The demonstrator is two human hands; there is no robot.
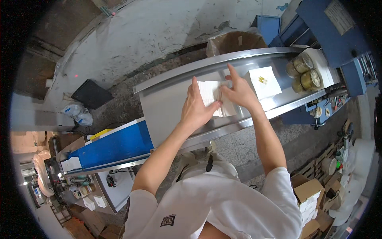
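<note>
A: Both hands on one thing? Where?

B: Yes. White napkin stack, centre of frame, lying on the steel conveyor table that runs from lower left to upper right.

A: Left hand?

B: Left hand lies flat over the stack's left side, thumb hooked along the lower edge. Pressing down and gripping the edge, I'd say, so the sheets stay squared.

A: Right?

B: Right hand rests on the stack's right part, fingers spread, index pointing toward the top of frame. Open palm-down hold, not a fist. Looks like it's steadying the far edge against the left hand.

A: Anything else on the table?

B: Second white napkin stack with a small gold mark, just right of the hands, apart from them. Further upper right, brass-coloured rolls sit against the blue machine.

A: Surroundings?

B: Cardboard bin behind the table at top centre. Cardboard boxes at lower right. Blue panel at lower left.
</note>
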